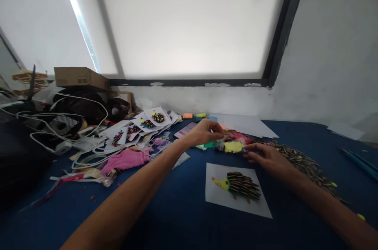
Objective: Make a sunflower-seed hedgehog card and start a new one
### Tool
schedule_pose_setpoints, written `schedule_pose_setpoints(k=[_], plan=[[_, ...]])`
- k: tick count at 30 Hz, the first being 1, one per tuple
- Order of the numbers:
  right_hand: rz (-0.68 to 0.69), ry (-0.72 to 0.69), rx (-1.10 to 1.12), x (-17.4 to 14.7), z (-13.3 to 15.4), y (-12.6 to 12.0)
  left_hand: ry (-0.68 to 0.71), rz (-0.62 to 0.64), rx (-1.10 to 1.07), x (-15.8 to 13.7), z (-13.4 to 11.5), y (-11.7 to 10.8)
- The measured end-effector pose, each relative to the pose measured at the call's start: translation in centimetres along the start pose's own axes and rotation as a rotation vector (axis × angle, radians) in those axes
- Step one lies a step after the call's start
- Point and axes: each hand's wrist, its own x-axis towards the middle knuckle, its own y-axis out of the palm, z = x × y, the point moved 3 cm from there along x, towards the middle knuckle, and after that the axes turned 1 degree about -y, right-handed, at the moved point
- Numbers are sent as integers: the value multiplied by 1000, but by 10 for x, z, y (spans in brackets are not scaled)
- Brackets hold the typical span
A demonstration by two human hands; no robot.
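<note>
My left hand (206, 132) is over the clay packets, its fingers bent toward the thumb in a pinch; what lies between them is too small to make out. Just below and to its right is a packet of yellow modelling clay (233, 147), with green clay (209, 145) on its left and red clay (240, 136) behind. My right hand (267, 158) is at the yellow packet's right side, fingers apart, fingertips close to its edge. Nearer to me, a white paper (214, 195) carries a hedgehog picture (240, 185) with a yellow clay head and striped sunflower-seed spines.
Sunflower seeds (298, 159) are heaped beyond my right arm. Finished hedgehog cards (156, 117), a phone (184, 130) and pink clay (126, 160) lie to the left, beside white cables (88, 151). White sheets (251, 125) lie at the back; a blue tool (360, 163) is far right.
</note>
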Motion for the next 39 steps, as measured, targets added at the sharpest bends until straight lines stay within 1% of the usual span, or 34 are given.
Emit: schedule_pose_setpoints(k=[2,4,5,7,10,11,13,15,17,19,22,24,30,39], plan=[[-50,-68,-49,-3,6,-4,25,-56,-92,9,0,9],[-108,-125,-76,-9,11,-8,46,-68,-172,17,1,20],[-113,-147,-74,-12,14,-9,53,-67,-206,20,1,26],[-65,-177,-49,-17,19,-5,69,-45,-261,25,0,39],[59,-199,9,-24,23,7,110,1,-315,25,-7,55],[79,-200,25,-25,24,10,123,23,-327,24,-9,59],[76,-194,49,-27,24,11,142,58,-340,21,-12,64],[36,-175,70,-27,24,8,127,67,-340,19,-11,63],[-9,-153,95,-28,24,3,67,59,-332,18,-6,61],[-40,-132,125,-28,26,0,3,85,-330,19,0,59],[-60,-102,173,-30,27,-1,-52,156,-340,20,7,59],[-58,-79,203,-31,27,1,-69,154,-343,21,9,58],[-34,-40,292,-31,24,2,-59,109,-327,19,3,57],[-7,-58,286,-31,25,-1,-8,87,-307,17,-1,60]])
